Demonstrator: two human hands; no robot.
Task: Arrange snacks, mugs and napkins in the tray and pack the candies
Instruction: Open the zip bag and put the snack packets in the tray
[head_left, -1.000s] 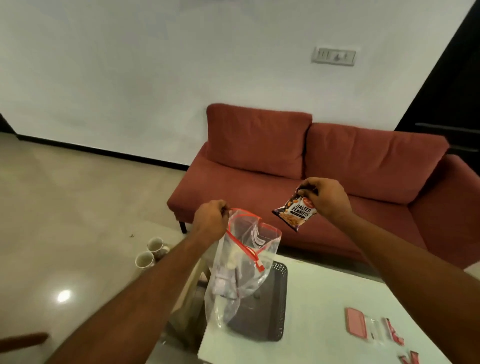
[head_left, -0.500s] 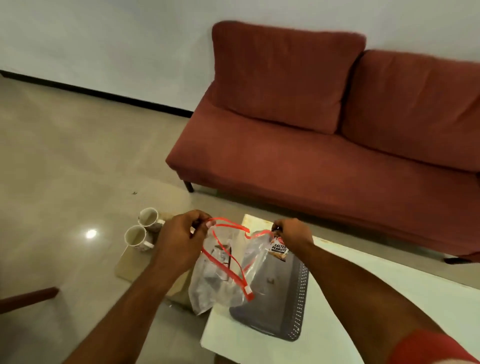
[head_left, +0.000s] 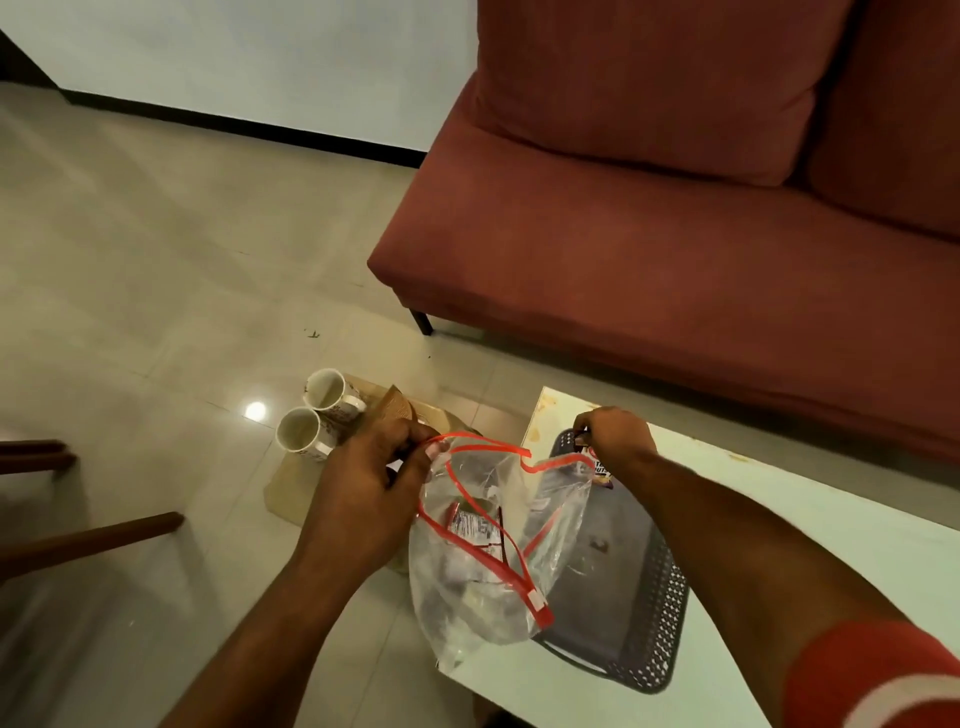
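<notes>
Our right hand (head_left: 618, 437) has dropped from chest height, fingers clamped on the salted-peanut packet (head_left: 602, 470), now over the dark perforated plastic tray (head_left: 660, 613). Our left hand (head_left: 363, 488) pinches the clear red-zip bag's (head_left: 483, 561) rim. Release comes next.

We are in what looks like a home living room. A red fabric sofa (head_left: 675, 249) on dark legs stands against a plain white wall (head_left: 249, 57). Just in front of the sofa sits a low white table (head_left: 857, 561), and left of it, on the glossy tiled floor (head_left: 156, 260), stand two patterned mugs (head_left: 317, 415).
</notes>
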